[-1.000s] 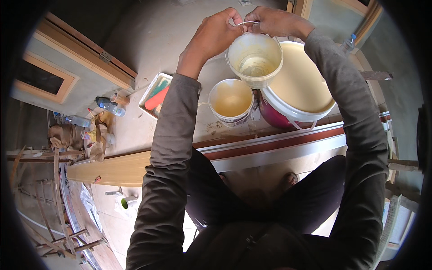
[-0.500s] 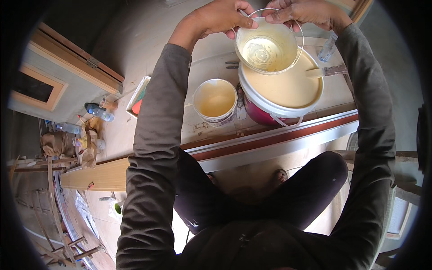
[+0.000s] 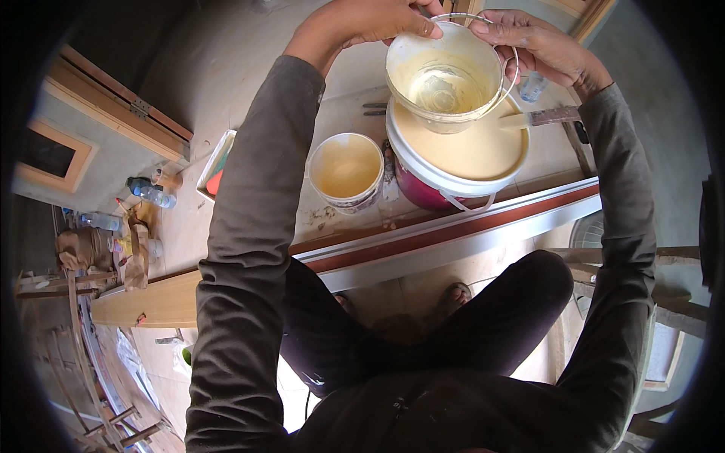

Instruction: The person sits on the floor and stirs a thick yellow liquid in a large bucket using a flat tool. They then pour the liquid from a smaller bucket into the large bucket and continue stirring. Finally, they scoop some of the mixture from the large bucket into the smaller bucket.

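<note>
At the top centre, both hands grip a small tub (image 3: 444, 75) of cream paint — left hand (image 3: 370, 19) closed on its rim, right hand (image 3: 529, 41) on the wire handle — above a big bucket (image 3: 453, 162). A second tub (image 3: 346, 172) stands left of it.

Left hand (image 3: 362, 19): at 12 o'clock, fingers gripping the rim of the small white pail (image 3: 444, 75).
Right hand (image 3: 529, 41): at 1 o'clock, on the pail's far rim by its wire handle.
Small white pail: held above the large bucket (image 3: 453, 162) of cream paint.
Second small pail (image 3: 346, 172): just beside the bucket, at its 9 o'clock.
Wooden board (image 3: 453, 230): across the person's knees.
</note>
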`<state>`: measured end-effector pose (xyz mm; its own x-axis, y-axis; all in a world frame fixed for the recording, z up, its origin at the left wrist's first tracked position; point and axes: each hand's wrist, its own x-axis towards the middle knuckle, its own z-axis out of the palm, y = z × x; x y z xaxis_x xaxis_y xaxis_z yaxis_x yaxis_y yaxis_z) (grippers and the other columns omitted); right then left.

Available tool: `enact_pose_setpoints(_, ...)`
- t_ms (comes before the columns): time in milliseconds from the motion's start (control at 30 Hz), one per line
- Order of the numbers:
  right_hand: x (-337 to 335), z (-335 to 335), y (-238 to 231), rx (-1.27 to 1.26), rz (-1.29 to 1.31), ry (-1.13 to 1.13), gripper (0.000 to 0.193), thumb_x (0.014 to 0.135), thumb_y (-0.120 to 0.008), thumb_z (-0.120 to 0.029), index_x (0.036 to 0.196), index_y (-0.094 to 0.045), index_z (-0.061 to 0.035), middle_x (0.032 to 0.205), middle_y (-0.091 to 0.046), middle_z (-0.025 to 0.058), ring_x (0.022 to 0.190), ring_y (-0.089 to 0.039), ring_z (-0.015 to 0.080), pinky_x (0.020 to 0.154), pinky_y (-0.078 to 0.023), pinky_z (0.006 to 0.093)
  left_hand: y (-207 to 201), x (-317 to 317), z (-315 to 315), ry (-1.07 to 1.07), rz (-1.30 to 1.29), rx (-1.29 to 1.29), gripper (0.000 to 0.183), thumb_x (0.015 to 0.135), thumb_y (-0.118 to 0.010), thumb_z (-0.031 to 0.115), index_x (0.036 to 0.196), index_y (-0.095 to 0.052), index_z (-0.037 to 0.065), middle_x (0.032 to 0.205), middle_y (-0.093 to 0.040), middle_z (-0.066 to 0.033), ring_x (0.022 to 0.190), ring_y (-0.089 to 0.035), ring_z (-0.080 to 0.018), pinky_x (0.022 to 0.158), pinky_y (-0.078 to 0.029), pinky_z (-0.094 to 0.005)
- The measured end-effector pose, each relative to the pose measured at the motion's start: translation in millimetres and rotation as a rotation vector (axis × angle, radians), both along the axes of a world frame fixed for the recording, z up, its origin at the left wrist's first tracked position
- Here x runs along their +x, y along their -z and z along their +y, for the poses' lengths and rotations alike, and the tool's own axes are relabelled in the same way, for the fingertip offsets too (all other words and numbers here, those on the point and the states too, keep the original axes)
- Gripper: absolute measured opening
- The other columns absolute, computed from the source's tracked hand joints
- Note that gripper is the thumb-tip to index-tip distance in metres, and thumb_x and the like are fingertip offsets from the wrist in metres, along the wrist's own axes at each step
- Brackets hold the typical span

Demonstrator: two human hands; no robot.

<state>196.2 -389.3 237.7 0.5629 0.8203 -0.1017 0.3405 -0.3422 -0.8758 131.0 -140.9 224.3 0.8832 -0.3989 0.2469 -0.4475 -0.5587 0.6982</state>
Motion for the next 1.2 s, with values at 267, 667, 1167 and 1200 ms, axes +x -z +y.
enact_pose_setpoints(267, 9, 4, 1, -0.010, 0.008, -0.002, 0.025, 0.093, -0.073, -0.028, 0.102, -0.061, -0.0086, 0.076, -0.059, -0.0050, 0.061, -0.056, 0.0016, 0.052, -0.048, 0.0160, -5, -9, 8, -0.155, 0.000, -0.099, 0.024, 0.090, -0.067, 0.012, 0.112, -0.069, 0.001, 0.086, -0.071, -0.0042, 0.084, -0.062, -0.0123, 0.074, -0.051, -0.0290)
enact_pose_setpoints(667, -5, -4, 75, -0.427, -0.818, 0.057, 0.041, 0.084, -0.071, -0.018, 0.118, -0.057, -0.0011, 0.103, -0.066, 0.0216, 0.102, -0.064, 0.0377, 0.092, -0.049, 0.0443, 309, -161, 107, -1.425, 0.570, -0.385, 0.064, 0.088, -0.071, 0.041, 0.128, -0.057, -0.008, 0.099, -0.068, -0.0185, 0.070, -0.064, -0.0228, 0.050, -0.048, -0.0390)
enact_pose_setpoints(1167, -7, 20, 145, -0.456, -0.957, 0.048, 0.045, 0.081, -0.071, -0.016, 0.123, -0.062, -0.0030, 0.108, -0.069, 0.0227, 0.095, -0.070, 0.0371, 0.088, -0.055, 0.0455, 347, -169, 25, -1.207, 0.698, -1.244, 0.071, 0.087, -0.071, 0.024, 0.139, -0.027, 0.006, 0.128, -0.051, -0.0238, 0.097, -0.065, -0.0353, 0.063, -0.063, -0.0456)
enact_pose_setpoints(1200, -9, 22, 145, -0.454, -0.954, 0.052, 0.044, 0.081, -0.071, -0.016, 0.122, -0.062, -0.0028, 0.107, -0.069, 0.0226, 0.094, -0.070, 0.0373, 0.087, -0.055, 0.0457, 346, -169, 23, -1.222, 0.675, -1.244, 0.069, 0.086, -0.070, 0.021, 0.139, -0.028, 0.006, 0.130, -0.048, -0.0240, 0.099, -0.065, -0.0367, 0.065, -0.064, -0.0460)
